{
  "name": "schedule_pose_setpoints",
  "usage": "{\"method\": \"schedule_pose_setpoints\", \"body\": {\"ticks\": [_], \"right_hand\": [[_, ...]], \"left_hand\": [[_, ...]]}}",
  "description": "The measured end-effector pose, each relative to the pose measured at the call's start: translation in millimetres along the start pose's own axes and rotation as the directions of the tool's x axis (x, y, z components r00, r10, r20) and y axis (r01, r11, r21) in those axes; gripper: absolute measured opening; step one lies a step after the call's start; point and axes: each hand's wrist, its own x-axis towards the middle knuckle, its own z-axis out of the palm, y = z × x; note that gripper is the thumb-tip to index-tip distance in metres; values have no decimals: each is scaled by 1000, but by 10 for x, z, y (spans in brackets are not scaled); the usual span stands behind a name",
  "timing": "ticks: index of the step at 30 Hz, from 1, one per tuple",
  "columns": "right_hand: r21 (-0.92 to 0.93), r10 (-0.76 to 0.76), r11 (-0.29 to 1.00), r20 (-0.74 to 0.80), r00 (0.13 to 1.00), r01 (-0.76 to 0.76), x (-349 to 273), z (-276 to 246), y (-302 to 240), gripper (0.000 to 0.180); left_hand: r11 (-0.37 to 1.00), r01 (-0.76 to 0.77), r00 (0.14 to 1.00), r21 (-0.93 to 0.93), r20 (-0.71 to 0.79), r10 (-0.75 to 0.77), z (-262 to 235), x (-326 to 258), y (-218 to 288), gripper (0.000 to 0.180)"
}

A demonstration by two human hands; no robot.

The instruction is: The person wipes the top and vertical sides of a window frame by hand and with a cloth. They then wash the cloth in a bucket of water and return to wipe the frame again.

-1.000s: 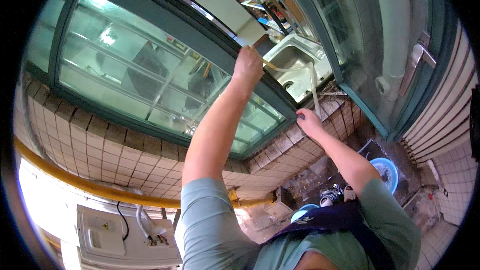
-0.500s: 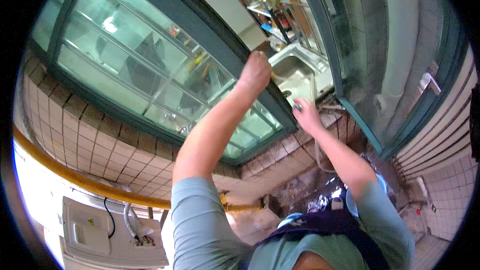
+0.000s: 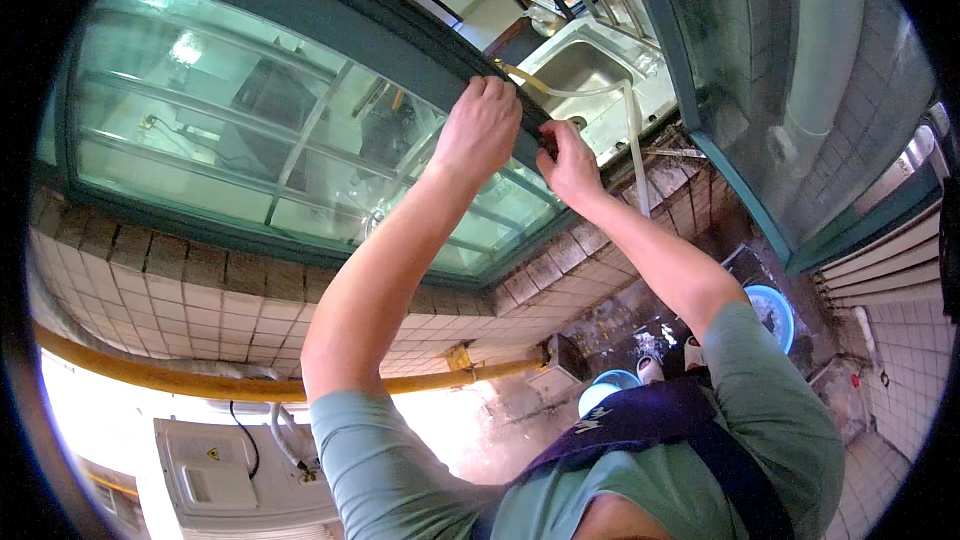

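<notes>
The green-framed window [image 3: 300, 140] fills the upper left of the frame; a metal sink [image 3: 583, 68] sits right of top centre. The left hand [image 3: 480, 128] bends its fingers over the window's edge near upper centre; the right hand [image 3: 572, 166] curls just beside, lower right. Whether either clamps, I cannot tell. A pale hose [image 3: 635, 135] crosses the sink.

1. Window [image 3: 325, 150]: greenish see-through glass in dark teal frame [image 3: 400, 50]; bars show through.
2. Pose: slants across view, lower edge along tiled ledge; open gap beside its right-hand edge.
3. Left hand [image 3: 482, 130] touches that edge; right hand [image 3: 570, 162] lower down, fingertips at same edge, contact unclear.
</notes>
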Motion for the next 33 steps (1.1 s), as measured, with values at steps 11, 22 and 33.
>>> {"method": "schedule_pose_setpoints", "body": {"ticks": [11,22,33], "right_hand": [[-182,-107,976,76,991,120,-429,-261,-243,30],[-10,-90,995,250,964,96,-766,-679,-260,23],[-143,-117,972,405,907,189,-1044,-967,-503,27]], "left_hand": [[999,13,993,-50,-117,-19,-224,-136,325,12],[995,-6,996,-99,-89,-3,-658,-464,673,13],[982,161,977,-102,-123,-173,-858,-715,1046,14]]}}
